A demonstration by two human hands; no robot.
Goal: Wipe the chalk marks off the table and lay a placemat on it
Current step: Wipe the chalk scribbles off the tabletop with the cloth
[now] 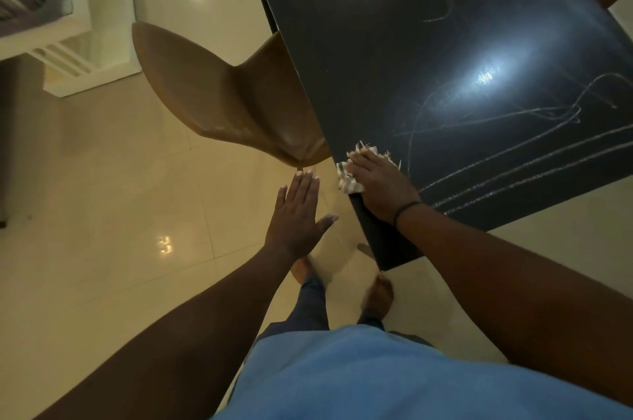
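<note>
**Wiping starts at the near corner of the dark worktop**

Standing over a glossy cream tiled floor point(102, 214), the person faced a black worktop point(376, 60) that ran off toward the upper right. Far to the left sat a white cabinet point(85, 42), and nearer in, a brown chair point(212, 94) was tucked with its seat partly under the worktop's left edge.

The left hand point(296, 214) hung in the air above the floor, just off the worktop's edge and near the chair's lower tip. It was flat and wide open, its fingers point(301, 186) straight and close together, thumb out to the side, holding nothing.

Just to its right, the right hand point(380, 183) lay palm down on the worktop's near left edge, pressing on a pale frayed cloth point(346, 174). The hand was spread flat over the cloth rather than curled around it; the cloth's ragged ends showed beyond the fingertips and to the left of the hand. A dark band point(406, 209) circled that wrist.

Right of the cloth, white chalk marks point(513, 159) covered the surface: long parallel lines near the front edge, loops and scribbles farther back. A bright ceiling-light reflection point(486, 77) shone among them.
</note>
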